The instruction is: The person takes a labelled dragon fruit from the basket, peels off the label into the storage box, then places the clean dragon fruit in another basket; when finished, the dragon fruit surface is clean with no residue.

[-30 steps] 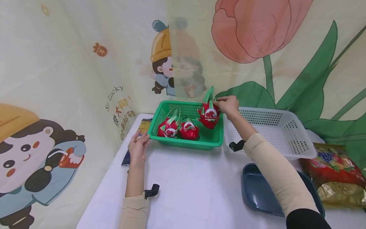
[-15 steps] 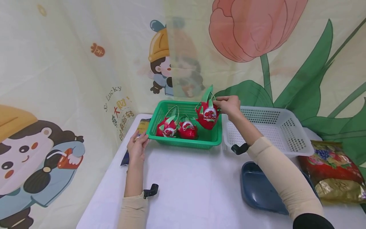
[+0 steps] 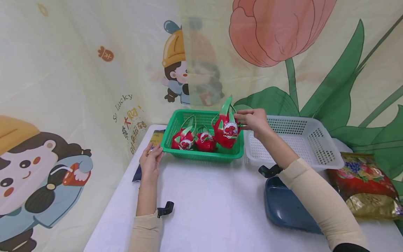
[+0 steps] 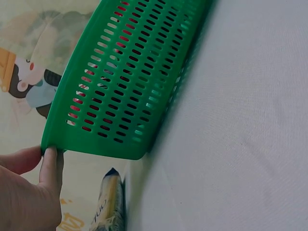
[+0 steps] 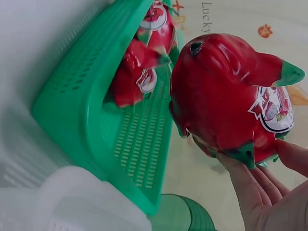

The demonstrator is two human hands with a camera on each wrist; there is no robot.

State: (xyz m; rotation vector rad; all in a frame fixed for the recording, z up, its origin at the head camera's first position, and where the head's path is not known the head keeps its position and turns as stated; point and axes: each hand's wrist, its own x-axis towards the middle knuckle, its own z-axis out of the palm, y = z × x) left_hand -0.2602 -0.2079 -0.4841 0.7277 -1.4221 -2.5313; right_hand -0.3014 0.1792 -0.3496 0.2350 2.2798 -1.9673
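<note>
Red dragon fruit hangs over the green basket's 3 o'clock end, pinched by the right hand, while the left hand grips the rim at 9 o'clock.

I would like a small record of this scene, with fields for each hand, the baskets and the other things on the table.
left hand: holds the near left corner of the green basket
right hand: grips one red dragon fruit, lifted above the green basket
in green basket: two more dragon fruits, lying side by side
white basket: right of the green one, nothing visible inside
blue tray: in front of the white basket, partly under the right forearm
snack bag: red and gold, at the far right
table: white surface
</note>
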